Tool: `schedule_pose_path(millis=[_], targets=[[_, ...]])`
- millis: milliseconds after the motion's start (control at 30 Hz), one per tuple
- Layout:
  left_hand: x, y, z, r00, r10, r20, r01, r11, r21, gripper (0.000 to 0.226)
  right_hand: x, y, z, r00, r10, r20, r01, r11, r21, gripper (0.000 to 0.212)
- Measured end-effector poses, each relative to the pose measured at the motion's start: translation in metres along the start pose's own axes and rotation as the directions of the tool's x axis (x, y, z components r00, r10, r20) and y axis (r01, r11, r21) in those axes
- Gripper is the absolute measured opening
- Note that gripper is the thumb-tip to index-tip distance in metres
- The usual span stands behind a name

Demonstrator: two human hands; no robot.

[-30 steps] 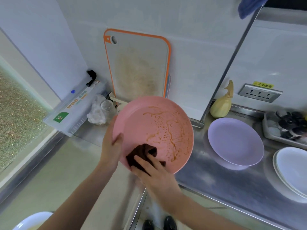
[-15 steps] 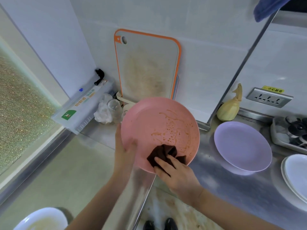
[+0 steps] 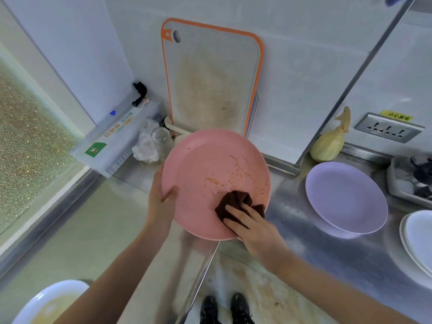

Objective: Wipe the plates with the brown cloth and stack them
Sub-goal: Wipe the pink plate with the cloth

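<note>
A pink plate point(image 3: 205, 164) with brown sauce streaks is held tilted above the counter's front corner. My left hand point(image 3: 161, 202) grips its left rim, thumb on the inside. My right hand point(image 3: 252, 228) presses the bunched brown cloth point(image 3: 236, 202) against the plate's lower right part. A lilac plate point(image 3: 346, 195) lies flat on the steel counter point(image 3: 304, 232) to the right. White plates point(image 3: 418, 239) are stacked at the right edge. Another white plate point(image 3: 46, 302) with a yellowish smear shows at the bottom left.
An orange-rimmed cutting board point(image 3: 210, 78) leans on the wall behind. A wrap box point(image 3: 117, 136) and a glass jar point(image 3: 161, 139) sit at the back left. A yellow bottle point(image 3: 329, 141), a wall socket point(image 3: 388, 127) and a tray point(image 3: 411, 178) stand at the right.
My right hand has slid the brown cloth from the plate's lower left to its lower right, and much of the sauce on the left half is gone. The view has shifted.
</note>
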State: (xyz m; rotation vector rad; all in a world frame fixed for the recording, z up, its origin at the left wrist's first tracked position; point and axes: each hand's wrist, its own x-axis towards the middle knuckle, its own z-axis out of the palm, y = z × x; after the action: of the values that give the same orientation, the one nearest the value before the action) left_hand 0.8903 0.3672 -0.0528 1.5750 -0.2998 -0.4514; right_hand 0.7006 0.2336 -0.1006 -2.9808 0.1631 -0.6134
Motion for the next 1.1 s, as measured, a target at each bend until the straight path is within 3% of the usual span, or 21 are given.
schedule_pose_path(millis=[67, 133, 267, 333, 400, 500, 600, 667, 733, 833, 900, 967, 1100], targets=[[-0.001, -0.003, 0.003, 0.999, 0.016, -0.044, -0.015, 1.0, 0.025, 0.064, -0.006, -0.022, 0.015, 0.979, 0.205, -0.015, -0.198, 0.961, 0.195, 0.069], [-0.003, -0.005, 0.006, 0.997, 0.021, -0.073, -0.014, 0.995, 0.102, 0.061, -0.008, -0.045, 0.026, 0.941, 0.337, -0.008, -0.317, 0.892, 0.323, 0.07], [-0.015, -0.014, 0.017, 0.991, -0.002, -0.137, 0.025, 0.986, 0.163, 0.058, 0.016, -0.092, 0.031, 0.908, 0.413, 0.074, -0.394, 0.778, 0.489, 0.054], [-0.016, -0.016, 0.017, 0.992, -0.029, -0.12, 0.047, 0.987, 0.151, 0.057, 0.025, -0.102, 0.03, 0.937, 0.343, 0.073, -0.333, 0.804, 0.492, 0.057], [-0.011, -0.013, 0.008, 0.996, -0.025, -0.091, 0.037, 0.991, 0.127, 0.057, 0.024, -0.089, 0.022, 0.984, 0.167, 0.064, -0.178, 0.886, 0.429, 0.061], [0.004, -0.006, -0.015, 0.998, 0.02, -0.061, -0.013, 0.994, 0.111, 0.058, 0.009, -0.045, 0.006, 0.991, -0.078, 0.109, 0.063, 0.989, 0.132, 0.062], [0.013, 0.001, -0.025, 1.0, 0.011, -0.02, -0.008, 0.988, 0.151, 0.062, -0.002, -0.011, -0.002, 0.976, -0.074, 0.205, 0.069, 0.997, 0.031, 0.065], [0.01, 0.004, -0.019, 0.999, 0.036, -0.014, -0.033, 0.987, 0.156, 0.062, -0.006, -0.02, 0.003, 0.992, -0.023, 0.121, 0.021, 1.0, 0.019, 0.048], [0.005, 0.004, -0.007, 0.999, 0.05, -0.013, -0.048, 0.988, 0.145, 0.056, 0.001, -0.051, 0.011, 0.994, 0.102, 0.034, -0.107, 0.972, 0.21, 0.039], [-0.005, 0.001, 0.006, 0.999, 0.051, 0.004, -0.051, 0.981, 0.185, 0.052, 0.013, -0.093, 0.023, 0.974, 0.226, -0.012, -0.2, 0.887, 0.416, 0.051], [-0.006, -0.001, 0.002, 0.998, 0.057, 0.032, -0.062, 0.978, 0.2, 0.052, 0.011, -0.093, 0.025, 0.991, 0.136, -0.021, -0.118, 0.919, 0.375, 0.055], [-0.003, 0.001, -0.011, 0.997, 0.059, 0.046, -0.066, 0.983, 0.172, 0.052, 0.002, -0.07, 0.019, 0.998, -0.055, -0.019, 0.058, 0.975, 0.214, 0.054], [0.008, 0.008, -0.028, 0.988, 0.043, 0.148, -0.064, 0.987, 0.146, 0.054, -0.019, -0.017, 0.005, 0.968, -0.249, 0.012, 0.249, 0.968, -0.038, 0.039]])
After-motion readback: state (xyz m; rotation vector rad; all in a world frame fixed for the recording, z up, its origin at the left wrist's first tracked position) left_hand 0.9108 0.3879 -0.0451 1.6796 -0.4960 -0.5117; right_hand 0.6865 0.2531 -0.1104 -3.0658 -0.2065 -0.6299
